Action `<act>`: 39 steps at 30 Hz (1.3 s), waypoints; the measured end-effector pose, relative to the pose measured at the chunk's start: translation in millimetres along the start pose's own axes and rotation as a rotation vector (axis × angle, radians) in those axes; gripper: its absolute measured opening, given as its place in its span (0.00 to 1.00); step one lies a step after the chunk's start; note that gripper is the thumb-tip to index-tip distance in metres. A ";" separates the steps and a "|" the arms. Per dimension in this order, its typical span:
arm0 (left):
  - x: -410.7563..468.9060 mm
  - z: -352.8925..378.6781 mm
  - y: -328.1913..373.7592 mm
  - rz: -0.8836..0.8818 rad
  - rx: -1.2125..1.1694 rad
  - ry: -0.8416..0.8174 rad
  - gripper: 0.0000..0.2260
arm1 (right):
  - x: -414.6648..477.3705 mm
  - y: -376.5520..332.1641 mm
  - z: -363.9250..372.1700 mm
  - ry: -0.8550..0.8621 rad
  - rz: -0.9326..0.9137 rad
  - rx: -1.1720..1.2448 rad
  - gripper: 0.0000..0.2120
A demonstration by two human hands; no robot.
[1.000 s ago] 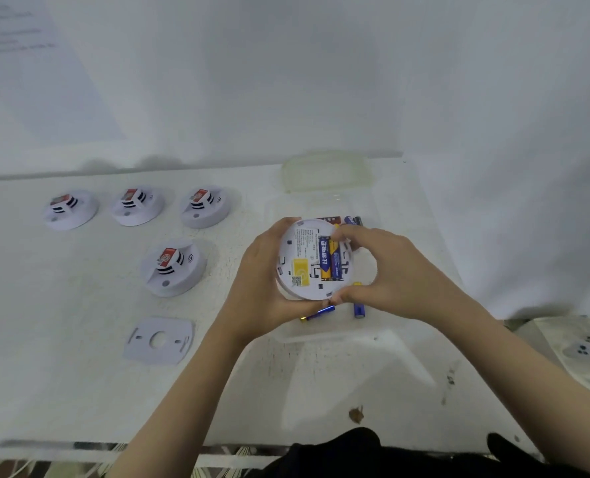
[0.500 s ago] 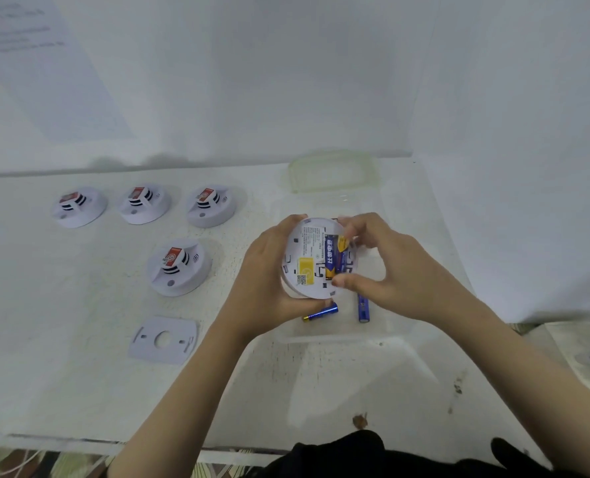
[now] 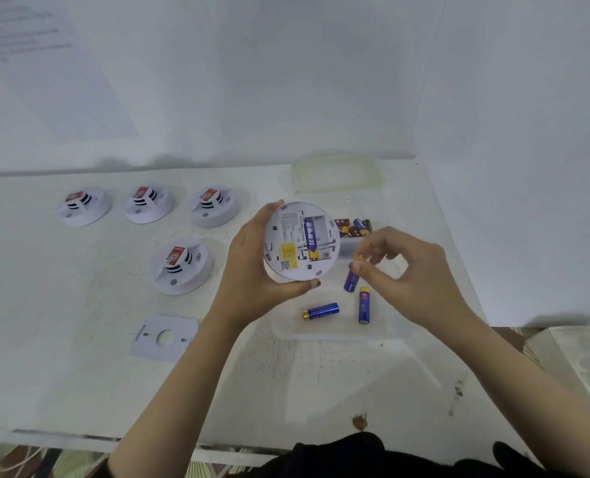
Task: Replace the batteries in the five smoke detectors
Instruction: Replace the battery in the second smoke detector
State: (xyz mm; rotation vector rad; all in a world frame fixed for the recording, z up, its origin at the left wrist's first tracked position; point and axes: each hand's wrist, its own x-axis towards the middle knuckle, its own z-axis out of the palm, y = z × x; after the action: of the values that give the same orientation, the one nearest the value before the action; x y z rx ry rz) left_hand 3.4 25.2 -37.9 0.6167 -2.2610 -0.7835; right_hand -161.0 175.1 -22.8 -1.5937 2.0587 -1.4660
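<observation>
Detector (image 3: 302, 241) upturned in left grip (image 3: 248, 270); blue battery (image 3: 351, 281) in right grip (image 3: 411, 270), top half hidden behind fingertips (image 3: 357, 267).

Table (image 3: 62, 339) with detectors (image 3: 182, 266), plate (image 3: 165, 337), tray (image 3: 321, 334)

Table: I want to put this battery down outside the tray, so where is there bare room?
Bare table lies left of the lone detector and the backplate, nearer than the row of three detectors. More lies between the tray and the near edge. Crowded: the tray itself, with its loose batteries.
</observation>
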 end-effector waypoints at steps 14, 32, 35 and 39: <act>4.1 2.0 3.2 0.081 0.048 -0.090 0.46 | 29.0 -7.8 -5.0 -0.188 -0.367 -0.583 0.30; 5.4 4.8 5.8 0.167 0.061 -0.145 0.44 | 33.0 -2.8 -1.5 -0.079 -0.616 -0.775 0.26; 5.9 5.6 6.2 0.172 0.055 -0.149 0.44 | 33.4 0.1 1.4 -0.056 -0.655 -0.772 0.24; 5.7 6.4 7.4 0.173 0.032 -0.142 0.42 | 34.3 2.0 2.7 -0.066 -0.670 -0.737 0.22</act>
State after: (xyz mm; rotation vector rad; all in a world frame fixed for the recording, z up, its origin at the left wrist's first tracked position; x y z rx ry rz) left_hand -6.5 29.3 -34.3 0.3841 -2.4222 -0.7263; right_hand -175.1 145.8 -11.4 -2.7634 2.2814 -0.7368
